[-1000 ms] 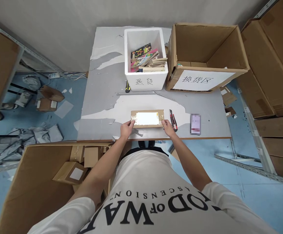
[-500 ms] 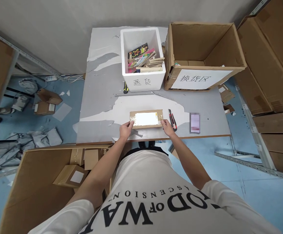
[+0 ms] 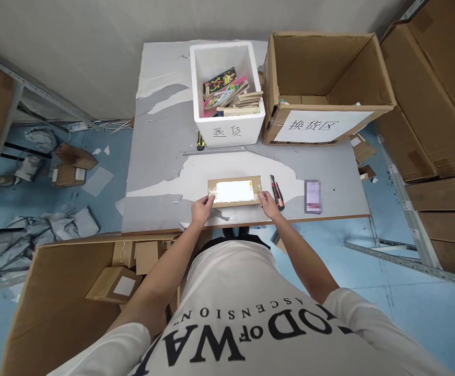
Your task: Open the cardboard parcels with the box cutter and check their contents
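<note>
A small brown cardboard box (image 3: 235, 201) with a white label and clear tape lies near the front edge of the table. My left hand (image 3: 202, 209) grips its left end, thumb on top. At the opposite end, my right hand (image 3: 269, 204) holds the near right corner between thumb and fingers. Just right of the box is a red and black utility knife (image 3: 277, 193) with its blade out. Farther right lies a phone (image 3: 313, 197), its screen blurred.
On the table (image 3: 156, 141), a white foam box (image 3: 231, 130) holds several books. A large open carton (image 3: 329, 122) stands beside it. A yellow and black cutter (image 3: 200, 141) lies by the foam box. Below left, a big carton (image 3: 55, 292) contains smaller boxes. Stacked cartons (image 3: 442, 203) line the right.
The camera view has shifted very slightly. Both hands stay on the cardboard box, which has hardly moved.
</note>
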Motion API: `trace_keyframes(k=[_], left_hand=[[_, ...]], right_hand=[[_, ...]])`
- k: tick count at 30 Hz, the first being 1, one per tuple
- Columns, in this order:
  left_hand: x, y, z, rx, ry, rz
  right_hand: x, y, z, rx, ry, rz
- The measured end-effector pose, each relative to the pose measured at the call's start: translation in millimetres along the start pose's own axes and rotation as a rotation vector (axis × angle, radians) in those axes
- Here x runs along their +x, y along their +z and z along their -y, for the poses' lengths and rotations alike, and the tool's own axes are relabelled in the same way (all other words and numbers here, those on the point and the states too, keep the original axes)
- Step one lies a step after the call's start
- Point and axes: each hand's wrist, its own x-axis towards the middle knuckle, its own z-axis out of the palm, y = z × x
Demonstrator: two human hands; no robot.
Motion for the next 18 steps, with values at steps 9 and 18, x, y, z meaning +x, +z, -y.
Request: trace_keyframes(k=[9, 18], left_hand=[[2.3, 0.3, 1.1, 0.003, -0.007, 0.005], [4.8, 1.1, 3.1, 0.016, -0.003, -0.001]], right_hand=[[0.1, 0.5, 0.9, 0.013, 0.005, -0.008], [1.2, 0.4, 1.9, 0.024, 0.017, 0.000]])
